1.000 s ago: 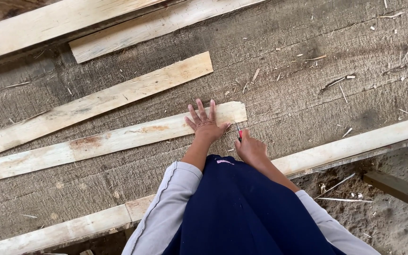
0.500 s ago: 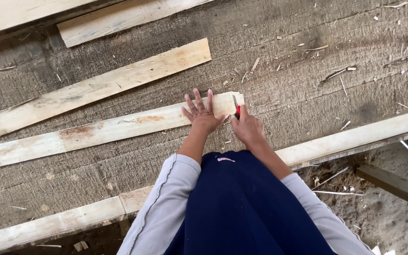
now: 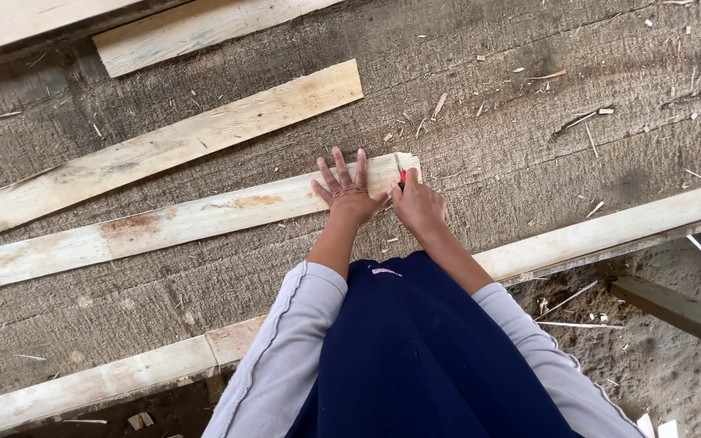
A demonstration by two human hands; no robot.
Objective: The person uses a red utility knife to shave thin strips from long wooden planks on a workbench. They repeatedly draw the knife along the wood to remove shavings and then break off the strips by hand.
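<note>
My left hand (image 3: 346, 186) lies flat, fingers spread, on the right end of a long pale wooden plank (image 3: 164, 223) that rests on a rough grey wooden platform (image 3: 529, 122). My right hand (image 3: 417, 203) is closed around a small red pencil-like tool (image 3: 401, 176), its tip touching the plank's end beside my left thumb. Both arms wear light grey sleeves over a dark blue garment.
Another pale plank (image 3: 172, 146) lies parallel above. Two more boards (image 3: 196, 24) lie at the top left. A pale edge beam (image 3: 610, 231) borders the platform. Below it lie dirt ground, wood chips and a dark timber (image 3: 675, 312).
My right hand moved up from beside the plank to its end, bringing the red tool onto the wood. My left hand stayed pressed flat on the plank.
</note>
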